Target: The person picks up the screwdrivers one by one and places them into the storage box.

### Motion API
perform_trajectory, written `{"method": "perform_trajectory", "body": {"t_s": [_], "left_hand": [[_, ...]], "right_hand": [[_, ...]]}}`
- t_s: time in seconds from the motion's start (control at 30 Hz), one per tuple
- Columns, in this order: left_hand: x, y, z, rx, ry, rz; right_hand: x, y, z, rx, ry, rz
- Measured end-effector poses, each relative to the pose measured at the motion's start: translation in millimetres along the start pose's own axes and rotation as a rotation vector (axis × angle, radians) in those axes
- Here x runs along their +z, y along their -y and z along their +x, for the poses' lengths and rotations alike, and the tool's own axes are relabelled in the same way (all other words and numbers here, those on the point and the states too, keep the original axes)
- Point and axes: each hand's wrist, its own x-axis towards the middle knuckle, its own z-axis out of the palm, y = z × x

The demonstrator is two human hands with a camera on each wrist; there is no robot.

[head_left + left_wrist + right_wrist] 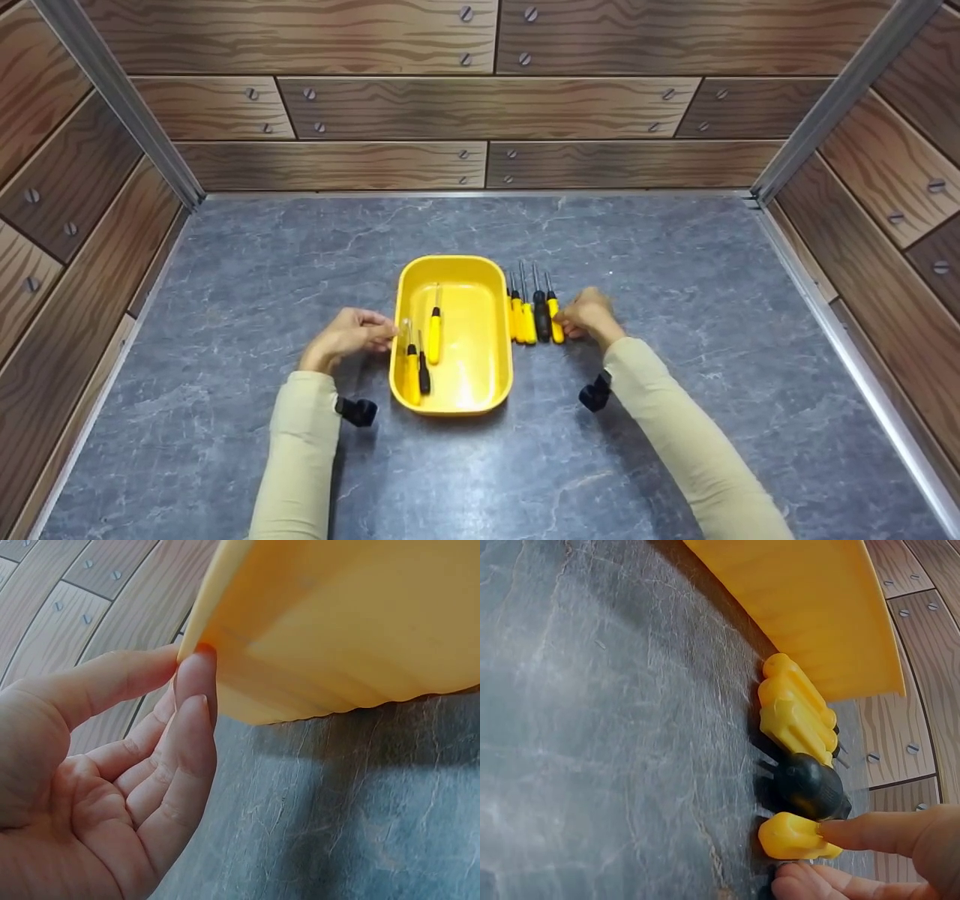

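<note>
A yellow plastic tray stands on the grey marbled tabletop. My left hand pinches its left rim between thumb and fingertips, seen close in the left wrist view. Inside the tray lie two yellow-handled screwdrivers and a slim black-handled screwdriver, all toward the left side. Along the tray's right wall, several screwdrivers lie in a row, shafts pointing away. At the row's right end my right hand pinches the handle of a yellow screwdriver, beside a thick black-handled screwdriver.
More yellow screwdriver handles lie side by side against the tray wall. Wood-patterned panels close off the back and both sides, with metal strips along the table's edges. A black wrist camera hangs from each sleeve.
</note>
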Motion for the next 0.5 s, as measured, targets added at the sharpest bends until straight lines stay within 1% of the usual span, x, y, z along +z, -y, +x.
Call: {"method": "perform_trajectory", "body": {"t_s": [0.13,0.33,0.5], "left_hand": [[0.4,0.5,-0.4,0.009,-0.002,-0.005],[1.0,0.2,-1.1,0.005,-0.003,-0.011],[0.5,-0.2,-0.9,0.006,-0.007,-0.002]], "right_hand": [[2.1,0.8,1.4,0.008,-0.015,-0.011],[4.0,3.7,2.6,0.022,-0.036,-0.067],[4.1,6.2,2.8,0.032,-0.034,-0.063]]}}
